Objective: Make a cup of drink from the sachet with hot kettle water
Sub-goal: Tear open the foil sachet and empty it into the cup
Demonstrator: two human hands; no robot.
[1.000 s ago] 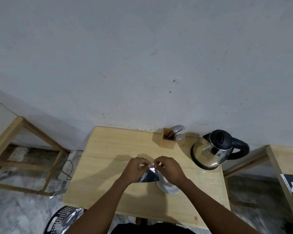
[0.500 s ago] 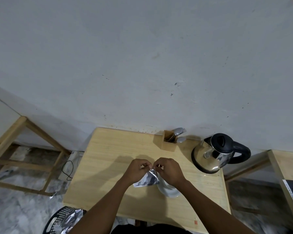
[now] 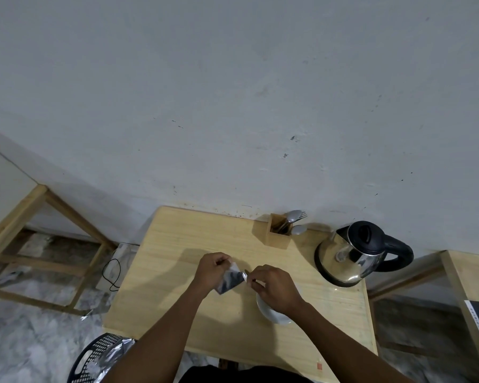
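Both hands hold a silvery foil sachet (image 3: pixel 231 281) above the wooden table (image 3: pixel 177 261). My left hand (image 3: pixel 212 272) pinches the sachet's left upper edge. My right hand (image 3: pixel 275 290) pinches the top right corner, where a small strip looks pulled away from the packet. Under my right hand sits a white cup (image 3: pixel 273 313), mostly hidden. A steel kettle (image 3: pixel 349 255) with a black lid and handle stands at the table's right back.
A wooden holder with spoons and a fork (image 3: pixel 281 233) stands by the wall. A black basket with foil wrappers (image 3: pixel 100 357) sits on the floor at the lower left. Wooden frames flank the table on both sides.
My hands have drawn apart at the sachet's top, the right hand pulling its corner to the right. The sachet now hangs more from my left hand.
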